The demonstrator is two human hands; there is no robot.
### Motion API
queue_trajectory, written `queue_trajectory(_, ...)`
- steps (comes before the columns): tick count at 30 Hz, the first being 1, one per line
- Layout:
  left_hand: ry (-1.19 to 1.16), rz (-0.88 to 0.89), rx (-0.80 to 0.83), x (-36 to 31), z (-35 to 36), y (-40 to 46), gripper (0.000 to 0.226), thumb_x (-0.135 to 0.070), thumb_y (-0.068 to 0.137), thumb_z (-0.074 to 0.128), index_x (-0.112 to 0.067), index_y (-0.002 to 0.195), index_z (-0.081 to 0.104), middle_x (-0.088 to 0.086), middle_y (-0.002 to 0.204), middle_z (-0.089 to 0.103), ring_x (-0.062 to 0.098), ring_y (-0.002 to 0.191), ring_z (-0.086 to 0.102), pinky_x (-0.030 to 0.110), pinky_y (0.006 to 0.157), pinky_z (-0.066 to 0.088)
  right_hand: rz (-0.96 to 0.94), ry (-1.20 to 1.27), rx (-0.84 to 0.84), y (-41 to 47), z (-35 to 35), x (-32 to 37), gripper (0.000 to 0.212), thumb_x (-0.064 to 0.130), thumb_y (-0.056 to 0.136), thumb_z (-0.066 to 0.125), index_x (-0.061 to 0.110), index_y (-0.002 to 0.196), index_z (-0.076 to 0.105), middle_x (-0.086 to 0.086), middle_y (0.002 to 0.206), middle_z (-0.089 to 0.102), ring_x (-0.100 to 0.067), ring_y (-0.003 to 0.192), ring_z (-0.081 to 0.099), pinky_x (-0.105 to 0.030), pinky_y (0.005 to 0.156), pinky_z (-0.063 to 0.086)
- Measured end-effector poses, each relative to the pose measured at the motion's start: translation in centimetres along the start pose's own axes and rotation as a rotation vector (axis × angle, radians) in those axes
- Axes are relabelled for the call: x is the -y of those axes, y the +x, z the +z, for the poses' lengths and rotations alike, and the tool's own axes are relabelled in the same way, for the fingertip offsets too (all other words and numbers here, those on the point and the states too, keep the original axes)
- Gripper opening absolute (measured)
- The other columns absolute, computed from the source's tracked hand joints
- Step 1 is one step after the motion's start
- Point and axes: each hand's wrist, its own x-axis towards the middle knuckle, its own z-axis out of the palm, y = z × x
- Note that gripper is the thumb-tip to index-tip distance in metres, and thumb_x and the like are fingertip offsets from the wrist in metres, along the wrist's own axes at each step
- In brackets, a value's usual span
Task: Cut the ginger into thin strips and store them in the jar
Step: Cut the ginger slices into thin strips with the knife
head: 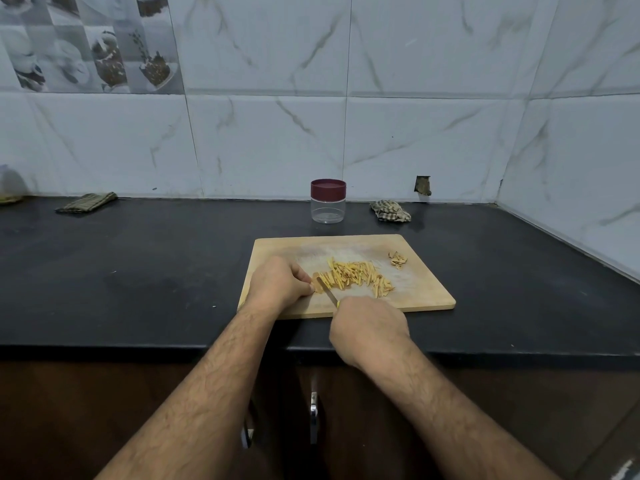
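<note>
A wooden cutting board (pixel 426 292) lies on the black counter. A pile of thin yellow ginger strips (pixel 356 277) is spread across its middle. At the pile's left end my left hand (pixel 280 284) pinches a small ginger piece (pixel 317 285) with curled fingers. My right hand (pixel 369 329) grips a knife (pixel 327 292) by its handle; the blade points up-left and meets the ginger piece beside my left fingertips. A clear plastic jar (pixel 328 206) with a maroon lid on stands behind the board; it looks empty.
Ginger peel scraps (pixel 397 260) lie at the board's far right corner. A checked cloth (pixel 390 211) sits right of the jar, and a folded cloth (pixel 86 203) lies far left by the wall. The tiled wall turns a corner at the right.
</note>
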Motion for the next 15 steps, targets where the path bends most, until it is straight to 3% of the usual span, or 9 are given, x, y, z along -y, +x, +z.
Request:
queue_trajectory(2, 0.002, 0.005, -0.008, 0.02, 0.01, -0.04, 0.003, -0.023, 0.080, 0.079, -0.023, 0.081, 0.076, -0.011, 0.087, 0.071, 0.006, 0.082, 0.059, 0.018, 0.057, 0.037, -0.006, 0.021, -0.004, 0.00, -0.07, -0.08, 0.031, 0.015, 0.096, 0.049, 0.018, 0.125, 0.057, -0.004, 0.109, 0.061, -0.023, 0.087, 0.048, -0.033, 0.072, 0.044)
queue_trajectory(7, -0.004, 0.001, -0.009, -0.04, 0.06, -0.21, 0.007, -0.022, 0.080, 0.079, -0.023, 0.075, 0.074, -0.011, 0.086, 0.071, 0.007, 0.085, 0.061, 0.019, 0.058, 0.039, -0.012, 0.036, 0.000, 0.25, -0.11, 0.32, 0.024, 0.017, 0.097, 0.050, 0.019, 0.120, 0.057, -0.002, 0.096, 0.050, -0.024, 0.085, 0.049, -0.033, 0.071, 0.043)
queue_trajectory(12, -0.010, 0.001, -0.009, -0.01, 0.00, -0.08, 0.011, -0.019, 0.080, 0.077, -0.021, 0.070, 0.072, -0.010, 0.092, 0.074, 0.009, 0.092, 0.065, 0.027, 0.075, 0.050, -0.019, 0.030, 0.018, 0.63, -0.08, 0.83, 0.025, 0.021, 0.097, 0.050, 0.014, 0.120, 0.059, -0.004, 0.100, 0.055, -0.024, 0.087, 0.049, -0.033, 0.073, 0.043)
queue_trajectory(15, -0.022, 0.004, 0.003, -0.11, -0.05, -0.19, 0.013, -0.017, 0.080, 0.076, -0.022, 0.068, 0.071, -0.012, 0.091, 0.073, 0.007, 0.092, 0.065, 0.024, 0.071, 0.048, -0.017, 0.019, 0.015, 0.72, 0.04, 0.88, 0.025, 0.017, 0.095, 0.051, 0.013, 0.119, 0.060, -0.003, 0.096, 0.053, -0.023, 0.085, 0.049, -0.033, 0.071, 0.042)
